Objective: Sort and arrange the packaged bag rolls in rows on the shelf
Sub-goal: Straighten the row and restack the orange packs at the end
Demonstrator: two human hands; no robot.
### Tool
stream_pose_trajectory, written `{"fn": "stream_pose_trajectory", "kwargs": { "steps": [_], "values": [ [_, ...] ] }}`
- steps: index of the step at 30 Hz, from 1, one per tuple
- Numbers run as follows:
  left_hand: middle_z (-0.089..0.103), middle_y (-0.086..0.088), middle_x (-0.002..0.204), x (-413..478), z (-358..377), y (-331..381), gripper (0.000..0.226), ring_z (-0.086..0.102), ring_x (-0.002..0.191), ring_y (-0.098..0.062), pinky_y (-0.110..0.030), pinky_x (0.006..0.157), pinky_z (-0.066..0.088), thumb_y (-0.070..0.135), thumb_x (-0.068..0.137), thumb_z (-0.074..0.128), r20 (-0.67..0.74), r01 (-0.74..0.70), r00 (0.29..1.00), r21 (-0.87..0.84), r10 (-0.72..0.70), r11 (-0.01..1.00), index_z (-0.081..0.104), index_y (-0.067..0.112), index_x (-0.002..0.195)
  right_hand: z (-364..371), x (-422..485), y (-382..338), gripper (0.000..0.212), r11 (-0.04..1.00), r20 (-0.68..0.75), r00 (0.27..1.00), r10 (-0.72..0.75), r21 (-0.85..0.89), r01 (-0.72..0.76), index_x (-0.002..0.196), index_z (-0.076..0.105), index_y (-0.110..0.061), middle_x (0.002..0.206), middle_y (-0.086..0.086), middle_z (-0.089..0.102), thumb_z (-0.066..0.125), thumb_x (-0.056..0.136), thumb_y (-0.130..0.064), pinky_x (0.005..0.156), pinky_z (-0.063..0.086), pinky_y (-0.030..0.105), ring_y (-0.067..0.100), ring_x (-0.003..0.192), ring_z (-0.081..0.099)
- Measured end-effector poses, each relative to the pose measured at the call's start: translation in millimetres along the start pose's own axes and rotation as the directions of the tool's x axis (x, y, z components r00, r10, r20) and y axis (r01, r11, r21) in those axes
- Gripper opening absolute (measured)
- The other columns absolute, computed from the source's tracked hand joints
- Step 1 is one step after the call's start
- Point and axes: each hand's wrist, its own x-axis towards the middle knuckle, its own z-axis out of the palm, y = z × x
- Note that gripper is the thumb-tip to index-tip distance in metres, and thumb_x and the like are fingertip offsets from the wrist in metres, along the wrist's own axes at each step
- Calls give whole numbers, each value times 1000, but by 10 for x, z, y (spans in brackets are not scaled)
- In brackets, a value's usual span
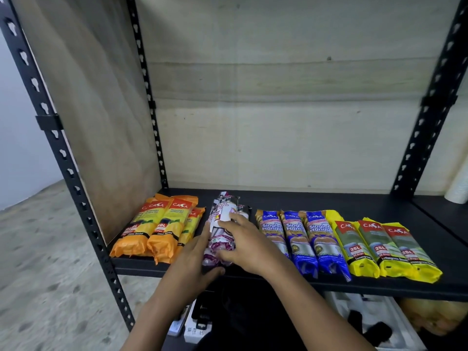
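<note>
Packaged bag rolls lie in groups on a black shelf (329, 201). Three orange packs (152, 229) sit at the left. The white and purple drawstring packs (222, 219) lie in the middle. Three blue packs (301, 239) come after them, and three yellow-green packs (379, 247) are at the right. My left hand (195, 262) presses the left side and near end of the purple packs. My right hand (243, 244) lies flat on top of them and against their right side. Both hands cover much of these packs.
Black perforated uprights stand at front left (63, 158) and back right (430, 107). A wooden side panel (96, 117) closes the left. A lower shelf holds white boxes (374, 323). A white roll (458, 188) stands far right.
</note>
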Motion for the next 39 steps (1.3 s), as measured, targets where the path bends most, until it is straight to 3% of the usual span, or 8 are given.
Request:
{"fn": "stream_pose_trajectory", "kwargs": {
  "steps": [5, 11, 17, 21, 26, 31, 34, 39],
  "values": [
    [36, 5, 153, -6, 14, -7, 116, 39, 136, -11, -20, 106, 33, 46, 77, 77, 3, 34, 999, -6, -34, 999, -7, 29, 155, -53, -24, -5, 63, 999, -113, 994, 10, 35, -6, 150, 41, -25, 163, -2, 24, 63, 92, -40, 114, 31, 37, 17, 147, 26],
    [25, 8, 156, 60, 53, 60, 93, 15, 146, -10, -24, 113, 20, 66, 76, 66, -15, -42, 999, 87, 43, 995, 20, 38, 152, -257, -183, 129, 59, 999, -193, 981, -8, 50, 18, 146, 46, -25, 158, -7, 29, 65, 92, -38, 112, 35, 34, 13, 144, 30],
    [12, 20, 160, 278, 39, 134, 66, 4, 150, -10, -45, 121, 14, 74, 84, 46, 156, -133, 981, 100, 116, 986, 25, 56, 143, -399, -410, 323, 59, 998, -154, 988, 16, -56, -25, 147, 45, -26, 160, -7, 26, 63, 92, -40, 109, 32, 30, 13, 144, 28],
    [8, 22, 160, 286, 78, 75, 61, -3, 149, -6, -47, 122, 8, 71, 88, 42, 237, -151, 963, 90, 126, 984, 23, 58, 144, -390, -528, 361, 61, 995, -90, 995, 37, -92, -45, 149, 41, -28, 162, -9, 21, 62, 93, -41, 110, 31, 32, 14, 145, 28],
    [10, 20, 160, 287, 126, 66, 57, -1, 149, -8, -51, 121, 7, 61, 91, 46, 219, -144, 969, 110, 118, 983, 20, 60, 141, -364, -566, 332, 62, 992, -74, 997, 15, -126, -24, 150, 40, -27, 162, -8, 23, 61, 94, -40, 109, 32, 30, 16, 143, 32],
    [29, 14, 157, 275, 119, -47, 62, 15, 148, -10, -52, 116, 27, 67, 87, 44, 145, -98, 986, 118, 81, 988, 30, 51, 145, -365, -520, 310, 61, 989, -86, 996, 18, -142, -30, 150, 39, -27, 162, -8, 22, 60, 94, -40, 106, 35, 30, 17, 142, 33],
    [34, 10, 155, 251, 96, -76, 59, 19, 147, -12, -49, 116, 28, 51, 91, 57, 111, -78, 992, 139, 63, 987, 36, 44, 145, -314, -490, 282, 61, 983, -81, 997, 2, -184, -17, 150, 39, -26, 160, -7, 24, 60, 93, -40, 103, 38, 30, 16, 140, 36],
    [34, 7, 156, 236, 63, -73, 60, 18, 148, -14, -52, 116, 26, 50, 92, 57, 119, -71, 992, 169, 51, 983, 36, 40, 147, -175, -400, 235, 57, 949, -63, 997, -44, -316, 22, 144, 43, -23, 154, -1, 33, 58, 92, -40, 99, 45, 37, 23, 131, 45]
  ]
}}
